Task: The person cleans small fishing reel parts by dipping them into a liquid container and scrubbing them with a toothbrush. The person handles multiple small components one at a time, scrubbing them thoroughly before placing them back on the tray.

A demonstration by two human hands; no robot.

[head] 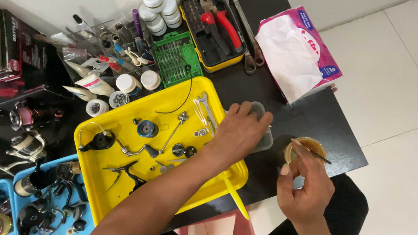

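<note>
My left hand (pixel 237 132) reaches across the yellow tray (pixel 113 194) and grips a clear plastic container (pixel 262 131) on the black table, just right of the tray. My right hand (pixel 305 185) pinches a thin dark brush or pick (pixel 321 158) whose tip dips into a small round tub of brownish grease (pixel 306 147). Fishing-reel parts lie in the tray: a blue spool (pixel 147 128), a handle arm (pixel 139 150), a bail wire (pixel 95 138), small washers and a wrench (pixel 207 110).
A tissue pack (pixel 296 52) lies at the table's back right. A yellow tool case with red pliers (pixel 216 26), a green bit set (pixel 176 58), white jars (pixel 158 6) and tubes crowd the back. Blue trays (pixel 18 202) with reel bodies sit left. A yellow stick (pixel 236 199) overhangs the front edge.
</note>
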